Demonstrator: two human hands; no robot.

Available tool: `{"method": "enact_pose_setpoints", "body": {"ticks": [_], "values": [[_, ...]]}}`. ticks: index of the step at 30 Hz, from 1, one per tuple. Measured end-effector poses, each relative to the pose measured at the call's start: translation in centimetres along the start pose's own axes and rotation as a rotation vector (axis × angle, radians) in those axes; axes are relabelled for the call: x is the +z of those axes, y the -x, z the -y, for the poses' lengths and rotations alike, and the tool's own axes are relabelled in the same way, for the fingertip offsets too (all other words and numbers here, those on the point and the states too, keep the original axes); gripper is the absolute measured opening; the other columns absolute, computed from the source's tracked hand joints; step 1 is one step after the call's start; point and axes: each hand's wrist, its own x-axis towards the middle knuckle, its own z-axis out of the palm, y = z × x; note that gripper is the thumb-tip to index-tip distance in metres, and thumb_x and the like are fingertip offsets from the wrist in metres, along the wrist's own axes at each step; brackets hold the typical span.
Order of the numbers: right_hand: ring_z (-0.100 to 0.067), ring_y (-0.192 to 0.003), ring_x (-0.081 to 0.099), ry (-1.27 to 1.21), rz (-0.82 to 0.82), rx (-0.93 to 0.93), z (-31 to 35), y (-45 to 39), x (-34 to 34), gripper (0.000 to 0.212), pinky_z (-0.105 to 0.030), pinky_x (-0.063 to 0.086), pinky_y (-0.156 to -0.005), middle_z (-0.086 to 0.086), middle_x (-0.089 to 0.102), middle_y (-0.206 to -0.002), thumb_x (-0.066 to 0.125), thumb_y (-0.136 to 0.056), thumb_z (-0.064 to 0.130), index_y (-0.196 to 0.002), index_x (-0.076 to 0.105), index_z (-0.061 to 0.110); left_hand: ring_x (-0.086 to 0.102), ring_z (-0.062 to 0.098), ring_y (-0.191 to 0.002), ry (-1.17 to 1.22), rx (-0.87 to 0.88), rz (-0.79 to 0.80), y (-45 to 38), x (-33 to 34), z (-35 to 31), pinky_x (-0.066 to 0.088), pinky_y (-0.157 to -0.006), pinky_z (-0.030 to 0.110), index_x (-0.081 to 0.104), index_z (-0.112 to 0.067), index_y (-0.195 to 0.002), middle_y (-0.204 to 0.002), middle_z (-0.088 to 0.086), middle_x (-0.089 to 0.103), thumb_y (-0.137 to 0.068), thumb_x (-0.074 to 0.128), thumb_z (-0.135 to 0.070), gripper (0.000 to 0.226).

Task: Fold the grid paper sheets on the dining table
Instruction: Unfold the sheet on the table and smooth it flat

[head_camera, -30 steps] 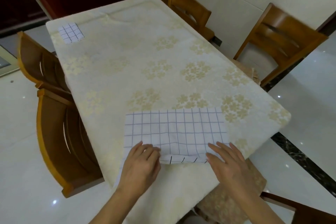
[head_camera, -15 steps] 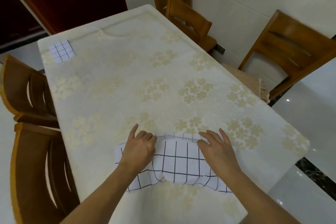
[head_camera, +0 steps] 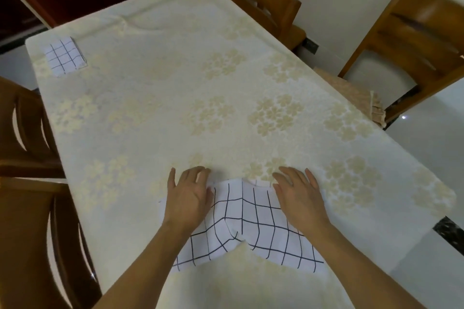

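Paper first, from the left: a small folded grid sheet (head_camera: 65,55) lies flat at the far left corner of the desk (head_camera: 155,78), well apart from our work. Judging by its size, that one looks finished.

Our left hand (head_camera: 187,198) rests palm down on the left part of the grid paper sheet (head_camera: 247,223), fingers spread; its grip is released, pressing and not pinching. The sheet lies near the desk's near edge, about midway along it. Its long axis runs left to right, roughly along that near edge, with the right end swung a little toward us. Its middle humps up between our hands, and the near edge dips into a notch there, so the fold has not yet settled flat.

Our right hand (head_camera: 300,197) lies on the right part in the same way, flat with a released grip, fingertips reaching past the sheet's far edge onto the cloth.

To do this step well, we think we should check that the far edges match, then sweep both palms outward from the middle, pushing the hump out toward the ends before firming the crease. Pressing the hump straight down would likely set a crooked wrinkle.
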Motion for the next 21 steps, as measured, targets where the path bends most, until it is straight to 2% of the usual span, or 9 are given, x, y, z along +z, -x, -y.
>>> {"method": "enact_pose_setpoints", "body": {"ticks": [1, 3, 7, 9, 11, 13, 17, 21], "values": [[-0.025, -0.120, 0.060, -0.016, 0.009, -0.001, 0.2, 0.7, -0.7, 0.034, -0.051, 0.030, -0.114, -0.007, 0.065, -0.128, 0.044, -0.099, 0.029, -0.116, 0.070, 0.015, 0.061, 0.027, -0.113, 0.038, 0.005, -0.029, 0.9, -0.6, -0.2, 0.034, -0.109, 0.062, 0.061, -0.014, -0.121, -0.124, 0.007, 0.064, -0.089, 0.053, -0.025, 0.035], [-0.026, -0.127, 0.055, -0.060, 0.016, -0.039, 0.5, 2.6, -2.1, 0.038, -0.054, 0.034, -0.113, -0.008, 0.061, -0.135, 0.042, -0.101, 0.032, -0.124, 0.067, 0.013, 0.056, 0.025, -0.120, 0.121, 0.035, -0.063, 3.5, -1.7, -0.8, 0.032, -0.111, 0.058, 0.060, -0.013, -0.123, -0.131, 0.006, 0.060, -0.093, 0.045, -0.029, 0.037], [-0.025, -0.136, 0.047, -0.114, 0.047, -0.103, 1.0, 8.3, -3.8, 0.045, -0.055, 0.033, -0.114, -0.007, 0.054, -0.144, 0.052, -0.097, 0.041, -0.131, 0.063, 0.013, 0.052, 0.025, -0.129, 0.179, 0.143, -0.061, 10.5, -2.0, -0.9, 0.033, -0.112, 0.054, 0.064, -0.012, -0.121, -0.139, 0.006, 0.056, -0.092, 0.053, -0.036, 0.039], [-0.025, -0.137, 0.047, -0.086, 0.060, -0.138, 1.2, 11.0, -3.8, 0.052, -0.057, 0.036, -0.112, -0.007, 0.052, -0.146, 0.060, -0.091, 0.045, -0.132, 0.063, 0.012, 0.048, 0.025, -0.135, 0.139, 0.170, 0.004, 13.4, -0.9, -0.3, 0.032, -0.113, 0.053, 0.061, -0.010, -0.128, -0.148, 0.007, 0.049, -0.089, 0.057, -0.043, 0.051], [-0.027, -0.140, 0.044, -0.015, 0.079, -0.164, 1.4, 13.0, -3.5, 0.062, -0.058, 0.038, -0.109, -0.009, 0.048, -0.150, 0.064, -0.087, 0.050, -0.134, 0.061, 0.010, 0.038, 0.026, -0.143, 0.054, 0.167, 0.097, 15.0, 0.3, 0.5, 0.030, -0.114, 0.053, 0.048, -0.006, -0.143, -0.156, 0.008, 0.037, -0.088, 0.058, -0.052, 0.072], [-0.029, -0.141, 0.042, 0.047, 0.065, -0.181, 1.5, 14.2, -2.9, 0.066, -0.060, 0.039, -0.108, -0.011, 0.044, -0.152, 0.067, -0.084, 0.049, -0.135, 0.060, 0.007, 0.030, 0.027, -0.147, -0.013, 0.156, 0.162, 15.5, 1.2, 1.1, 0.028, -0.115, 0.053, 0.034, -0.004, -0.150, -0.160, 0.011, 0.029, -0.089, 0.054, -0.058, 0.084], [-0.032, -0.141, 0.041, 0.114, -0.028, -0.179, 2.4, 14.4, -1.5, 0.064, -0.062, 0.039, -0.106, -0.014, 0.044, -0.152, 0.070, -0.084, 0.042, -0.132, 0.060, 0.001, 0.023, 0.027, -0.149, -0.084, 0.167, 0.159, 14.8, 2.2, 1.0, 0.027, -0.116, 0.054, 0.025, -0.003, -0.153, -0.162, 0.013, 0.022, -0.092, 0.048, -0.055, 0.083], [-0.032, -0.145, 0.035, 0.189, -0.006, -0.137, 3.4, 14.1, -0.1, 0.068, -0.062, 0.033, -0.111, -0.014, 0.036, -0.157, 0.067, -0.086, 0.036, -0.141, 0.050, 0.000, 0.019, 0.026, -0.150, -0.106, 0.150, 0.144, 13.6, 3.0, 0.1, 0.026, -0.117, 0.054, 0.022, -0.002, -0.154, -0.162, 0.013, 0.021, -0.094, 0.047, -0.049, 0.079]]}}
